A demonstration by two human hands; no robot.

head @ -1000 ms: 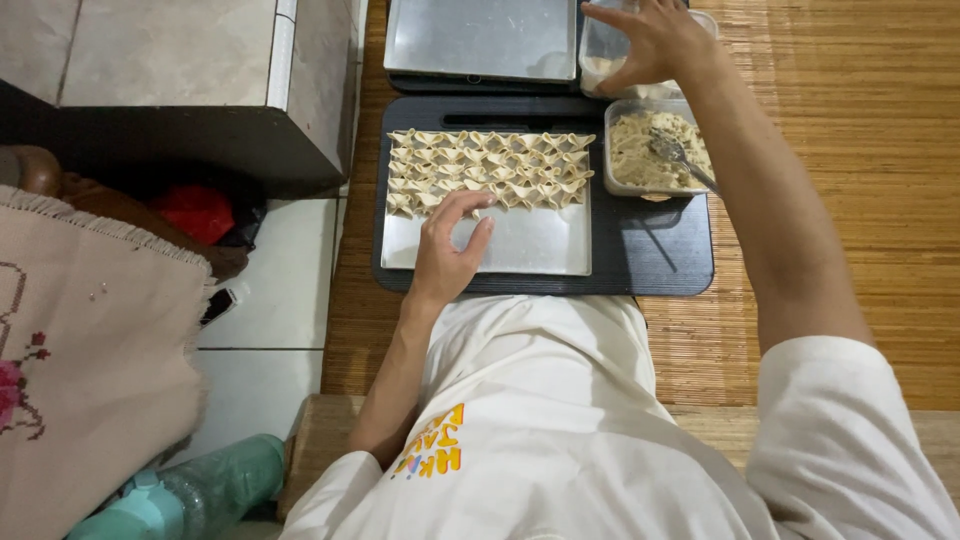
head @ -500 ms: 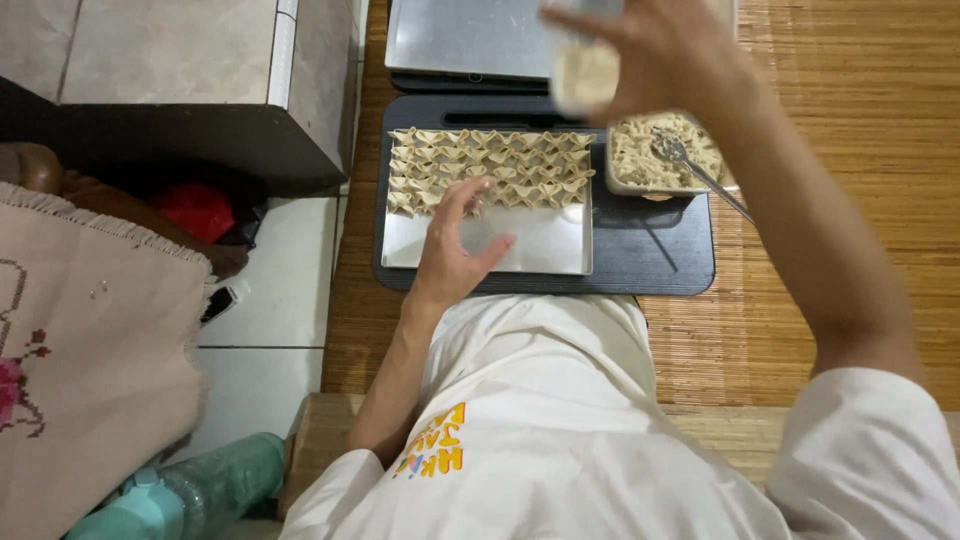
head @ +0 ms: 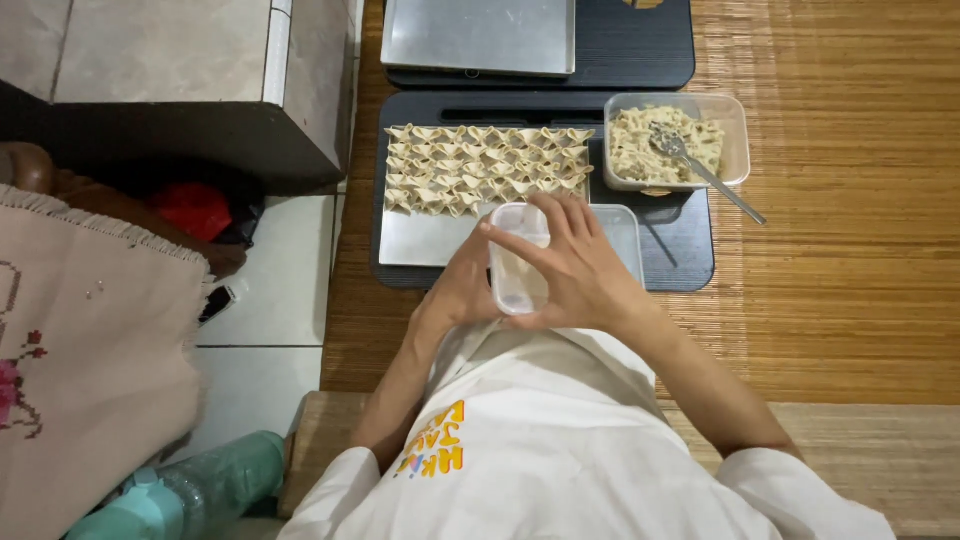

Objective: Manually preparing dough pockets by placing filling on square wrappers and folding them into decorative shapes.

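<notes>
My right hand (head: pixel 575 265) grips a small clear plastic container (head: pixel 518 262) close to my chest, and my left hand (head: pixel 465 285) cups it from the left side. Just beyond my hands lies a metal tray (head: pixel 425 238) holding several rows of folded dumplings (head: pixel 485 165), on a black board (head: pixel 690 250). To the right of the dumplings stands a clear tub of filling (head: pixel 675 140) with a metal spoon (head: pixel 705 175) resting in it.
A second metal tray (head: pixel 478 35) on another black board sits farther back. A woven mat (head: pixel 850 200) covers the floor to the right. A dark low cabinet (head: pixel 170 90), a pink cloth (head: pixel 90 330) and a green bottle (head: pixel 200 490) are on the left.
My right hand has carried the small container from the far tray area down toward my chest. My left hand left the dumpling tray and now holds the container too.
</notes>
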